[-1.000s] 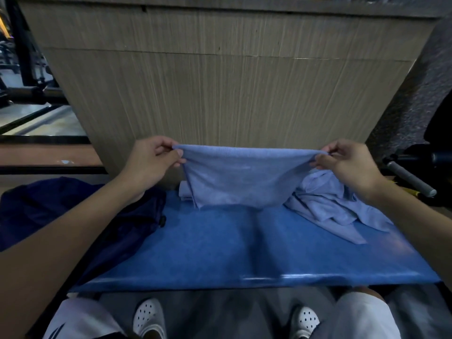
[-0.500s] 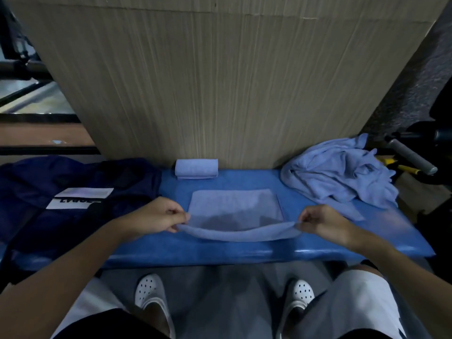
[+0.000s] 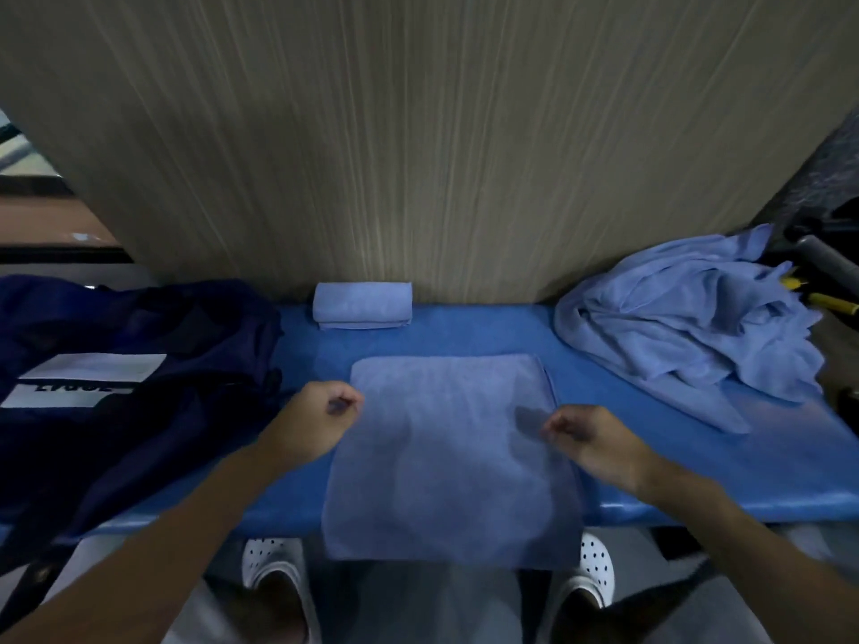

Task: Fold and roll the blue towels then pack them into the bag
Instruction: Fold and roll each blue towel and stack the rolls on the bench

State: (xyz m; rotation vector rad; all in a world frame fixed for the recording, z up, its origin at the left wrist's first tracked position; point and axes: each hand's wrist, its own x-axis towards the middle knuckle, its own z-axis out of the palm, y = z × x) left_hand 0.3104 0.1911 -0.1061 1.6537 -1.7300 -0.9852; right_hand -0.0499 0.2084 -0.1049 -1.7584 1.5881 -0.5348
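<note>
The left hand's (image 3: 320, 420) fingers (image 3: 346, 404) are curled in with the thumb against them, right at the left edge of the flat, light-blue terry towel (image 3: 451, 457). The right hand's (image 3: 592, 441) fingers (image 3: 553, 429) are curled the same way at the towel's right edge. The blur hides whether either hand has cloth pinched. Both forearms reach in from the near corners, wrists low over the blue padded bench (image 3: 465, 332).

The flat towel lies spread in the middle of the bench. At the left end of the bench lies the slumped dark navy fabric bag (image 3: 153, 346) with a white printed label (image 3: 88, 378). Its inside does not show.

The towel's near edge hangs over the bench's front edge, between two white perforated shoes (image 3: 269, 564). Its far edge stops short of a rolled light-blue towel (image 3: 362, 305), which sits against the upright wood-grain panel (image 3: 418, 132). A bare strip of bench runs between them. At the right end sits a loose heap of light-blue towels (image 3: 688, 327), apart from the flat towel, with bare bench between the two. The left hand lies between the flat towel and the bag.
</note>
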